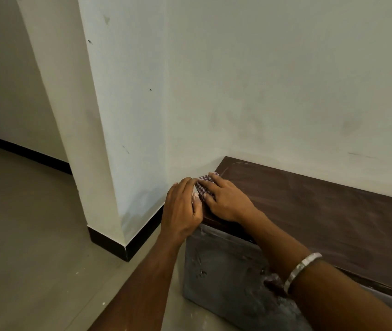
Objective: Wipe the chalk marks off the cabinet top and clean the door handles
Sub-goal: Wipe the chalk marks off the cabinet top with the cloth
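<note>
A checked cloth point(205, 187) was pressed onto the left end of the dark wooden cabinet top point(321, 211), at about six o'clock in the view, just beside the corner where the white wall point(261, 80) met the pillar point(123, 115). The right hand point(226, 199) lay flat over the cloth with straight, spread fingers point(210, 178). The left hand point(183, 209) was at the cabinet's end edge, its fingers curled over the cloth's near edge, seemingly holding it.

The wiping of the top was judged to be the step in hand, and little advanced: a thin chalk line point(234, 164) was left at twelve o'clock from the hands, near the back corner, and pale smears were spread toward three o'clock. A firm stroke toward that line and then along the top would be called for next.

The cabinet's grey end panel point(218, 263) was marked with white scuffs. The door handles could not be seen; the front was cut off by the right forearm, on which a metal bangle point(301, 268) was worn. Most of the cloth was hidden under the hands.
</note>
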